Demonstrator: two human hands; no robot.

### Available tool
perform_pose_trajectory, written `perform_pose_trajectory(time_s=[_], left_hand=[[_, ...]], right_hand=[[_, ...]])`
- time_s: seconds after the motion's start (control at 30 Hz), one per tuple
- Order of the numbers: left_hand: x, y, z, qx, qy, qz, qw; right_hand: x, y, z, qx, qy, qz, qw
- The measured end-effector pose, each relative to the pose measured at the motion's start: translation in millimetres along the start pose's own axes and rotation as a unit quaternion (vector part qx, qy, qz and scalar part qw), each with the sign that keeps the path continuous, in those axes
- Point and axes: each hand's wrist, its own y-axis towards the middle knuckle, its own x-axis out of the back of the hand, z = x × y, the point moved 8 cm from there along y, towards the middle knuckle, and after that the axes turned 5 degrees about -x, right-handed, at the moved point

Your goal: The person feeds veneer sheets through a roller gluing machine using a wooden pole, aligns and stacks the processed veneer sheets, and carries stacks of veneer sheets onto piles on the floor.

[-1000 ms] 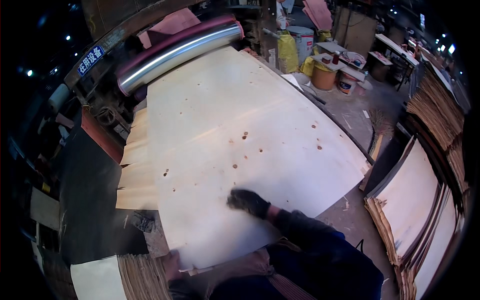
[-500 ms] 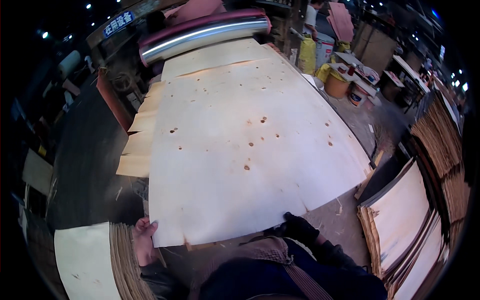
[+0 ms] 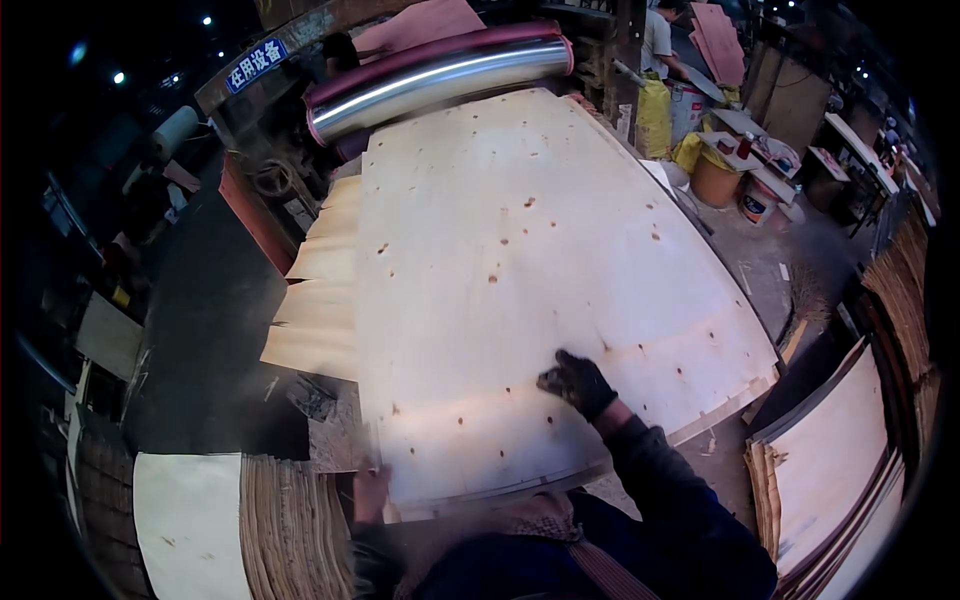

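A large pale veneer sheet [image 3: 510,300], speckled with brown knots, lies over a layered pile reaching from the roller to my body. My gloved right hand [image 3: 578,382] is on its near middle, fingers apart, holding nothing. At the near left corner my bare left hand [image 3: 372,488] touches the edge; its fingers are blurred. Frayed yellowish veneer [image 3: 312,325] sticks out along the pile's left side. Beyond the far edge is a long shiny metal roller [image 3: 440,90] with a maroon band behind it.
Veneer stacks stand at lower left [image 3: 185,520] and right [image 3: 815,450]. A reddish board [image 3: 255,215] leans beside machinery. At back right are buckets [image 3: 715,180], yellow sacks [image 3: 653,120] and a co-worker in white [image 3: 657,45]. A broom [image 3: 805,300] rests by the right edge.
The top sheet has shifted toward the roller, covering the gap seen at its far end. My right hand moved from the near edge up onto the surface. The view has shifted slightly.
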Motion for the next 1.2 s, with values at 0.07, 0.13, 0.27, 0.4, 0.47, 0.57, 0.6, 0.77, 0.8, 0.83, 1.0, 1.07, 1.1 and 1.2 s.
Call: perform_pose_trajectory(time_s=[0.07,0.13,0.27,0.4,0.47,0.57,0.6,0.77,0.8,0.83,1.0,1.07,1.1,1.2], left_hand=[[-21,-4,-7,-0.098,0.065,0.007,0.993],[-21,-15,-24,-0.207,0.248,-0.075,0.944],[-20,-15,-21,-0.175,0.074,0.000,0.982],[-7,-15,-12,-0.152,0.087,-0.025,0.984],[2,-13,-10,-0.176,0.093,-0.054,0.978],[3,-10,-4,-0.171,-0.004,-0.011,0.985],[4,-16,-6,-0.175,-0.005,-0.012,0.985],[-7,-35,-35,-0.196,0.302,-0.113,0.926],[-9,-34,-38,-0.187,0.316,-0.130,0.921],[-7,-34,-41,-0.188,0.300,-0.148,0.924],[4,-32,-46,-0.182,0.246,-0.132,0.943],[7,-35,-57,-0.190,0.219,-0.133,0.948],[5,-35,-57,-0.171,0.129,-0.105,0.971],[9,-36,-72,-0.192,0.006,-0.090,0.977]], right_hand=[[-8,44,21,0.027,0.028,0.026,0.999],[-29,76,37,0.046,0.070,0.127,0.988],[-33,90,28,0.090,0.117,0.101,0.984],[-30,40,-31,0.006,0.072,0.084,0.994],[-30,-4,-63,-0.058,0.049,0.126,0.989],[-30,-73,-90,-0.039,-0.071,0.167,0.983],[-41,-90,-95,0.025,-0.220,0.195,0.956],[-14,-139,-127,-0.214,-0.089,-0.028,0.972],[-21,-134,-125,-0.212,-0.123,-0.024,0.969],[-27,-131,-126,-0.214,-0.151,-0.016,0.965],[-56,-105,-137,-0.213,-0.238,0.024,0.948],[-65,-100,-139,-0.215,-0.261,0.034,0.940],[-70,-98,-140,-0.218,-0.271,0.039,0.937],[-78,-94,-139,-0.218,-0.296,0.053,0.928]])
